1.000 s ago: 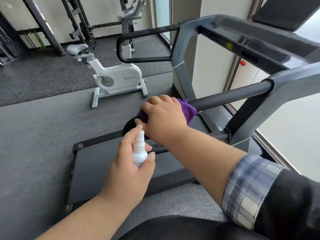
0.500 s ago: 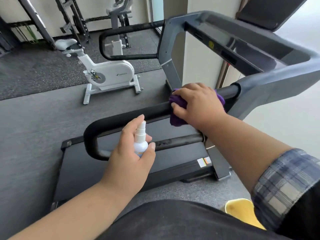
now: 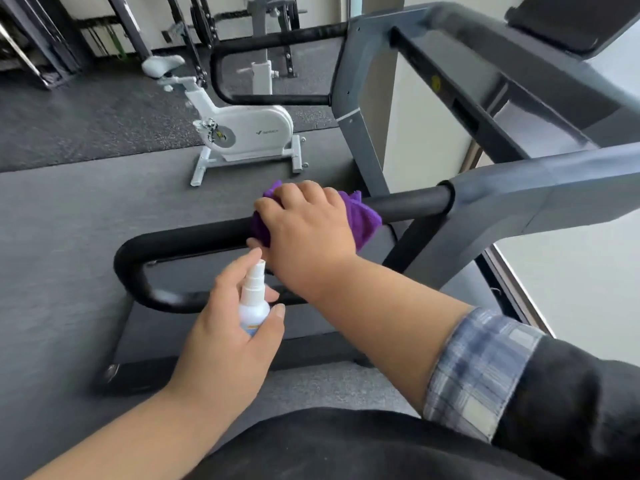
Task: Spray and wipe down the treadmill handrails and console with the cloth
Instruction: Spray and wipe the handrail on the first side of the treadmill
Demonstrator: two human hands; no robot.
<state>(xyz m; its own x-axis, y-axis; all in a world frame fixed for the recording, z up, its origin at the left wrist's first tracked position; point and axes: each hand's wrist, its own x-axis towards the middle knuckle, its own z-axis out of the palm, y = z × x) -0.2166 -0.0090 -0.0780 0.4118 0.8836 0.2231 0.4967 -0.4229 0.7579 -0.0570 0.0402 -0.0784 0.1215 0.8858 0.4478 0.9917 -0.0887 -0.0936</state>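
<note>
the right hand (image 3: pixel 308 233), gripping the purple cloth (image 3: pixel 362 216) around the near handrail (image 3: pixel 194 239), has slid back toward its bend; wiping continues. the left hand (image 3: pixel 228 323) holds the spray bottle (image 3: pixel 254 303).

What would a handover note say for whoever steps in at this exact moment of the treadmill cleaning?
Right hand grips the purple cloth, wrapped round the near handrail about mid-length.
Left hand holds the spray bottle upright just below the rail, nozzle toward it, forefinger near the top.
Done: cannot tell how much of this rail is wiped.
Left, as far as shown: the rail's curved end, the far handrail and the console, neither being touched.
</note>
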